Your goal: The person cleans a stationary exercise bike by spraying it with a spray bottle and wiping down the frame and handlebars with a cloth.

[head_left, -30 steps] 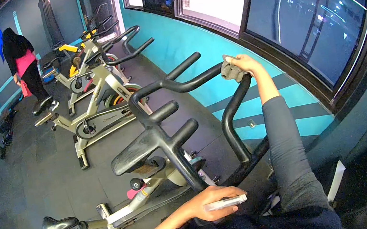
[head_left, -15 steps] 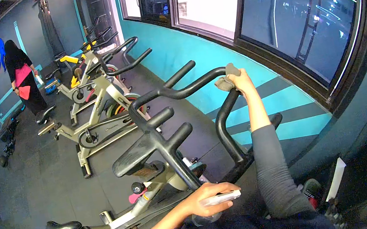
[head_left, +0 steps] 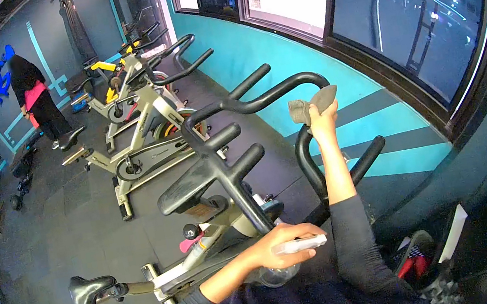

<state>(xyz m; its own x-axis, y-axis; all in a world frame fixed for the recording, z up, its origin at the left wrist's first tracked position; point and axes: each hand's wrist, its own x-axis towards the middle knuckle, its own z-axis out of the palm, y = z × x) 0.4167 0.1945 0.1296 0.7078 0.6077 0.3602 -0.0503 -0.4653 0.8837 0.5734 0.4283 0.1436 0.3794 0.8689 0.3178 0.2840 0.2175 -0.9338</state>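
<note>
My left hand [head_left: 285,248] is closed around a spray bottle with a white head [head_left: 301,245]; its clear body [head_left: 275,275] shows below my fingers. A grey-brown cloth [head_left: 316,105] is pinched in my right hand [head_left: 324,116], one flap standing up above the fingers. That hand is at the far curve of the black handlebar [head_left: 277,102] of the nearest exercise bike; the cloth hides part of the bar there. Between my arms and the saddle [head_left: 92,292] lies the bike's frame [head_left: 180,272].
More exercise bikes [head_left: 145,142] stand in a row beyond. A person in black [head_left: 41,95] stands by the far wall. Along the right runs a teal wall [head_left: 227,52] under windows [head_left: 407,15]. Shoes [head_left: 418,251] lie at lower right.
My right hand has turned and the cloth now sticks up from it, where before it wrapped the bar. My left hand keeps the bottle. The far person has bent forward. The view has shifted slightly.
</note>
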